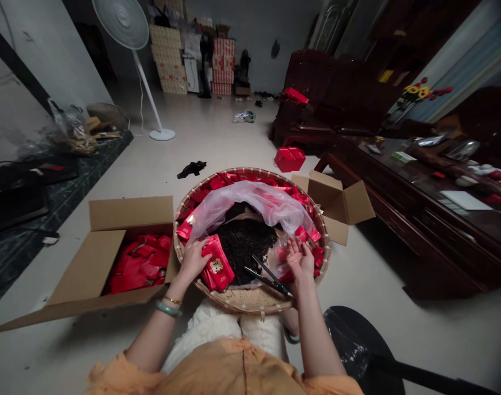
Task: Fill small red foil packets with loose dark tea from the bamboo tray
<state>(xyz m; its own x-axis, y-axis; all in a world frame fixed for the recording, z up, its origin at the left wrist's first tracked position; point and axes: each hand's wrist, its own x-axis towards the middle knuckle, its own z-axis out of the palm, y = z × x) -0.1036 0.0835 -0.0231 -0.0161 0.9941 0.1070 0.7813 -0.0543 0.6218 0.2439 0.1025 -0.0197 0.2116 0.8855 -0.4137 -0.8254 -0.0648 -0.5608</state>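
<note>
A round woven basket rests on my lap, holding a clear plastic bag of dark loose tea leaves ringed by small red packets. My left hand is closed on a stack of red packets at the basket's left side. Over the right side of the tea, my right hand hovers with palm up and fingers apart, among loose red packets. Black tongs lie on the tea just left of that hand.
An open cardboard box of red packets sits on the floor at my left. A smaller open box stands behind the basket on the right. A dark wooden table runs along the right. A standing fan is farther back.
</note>
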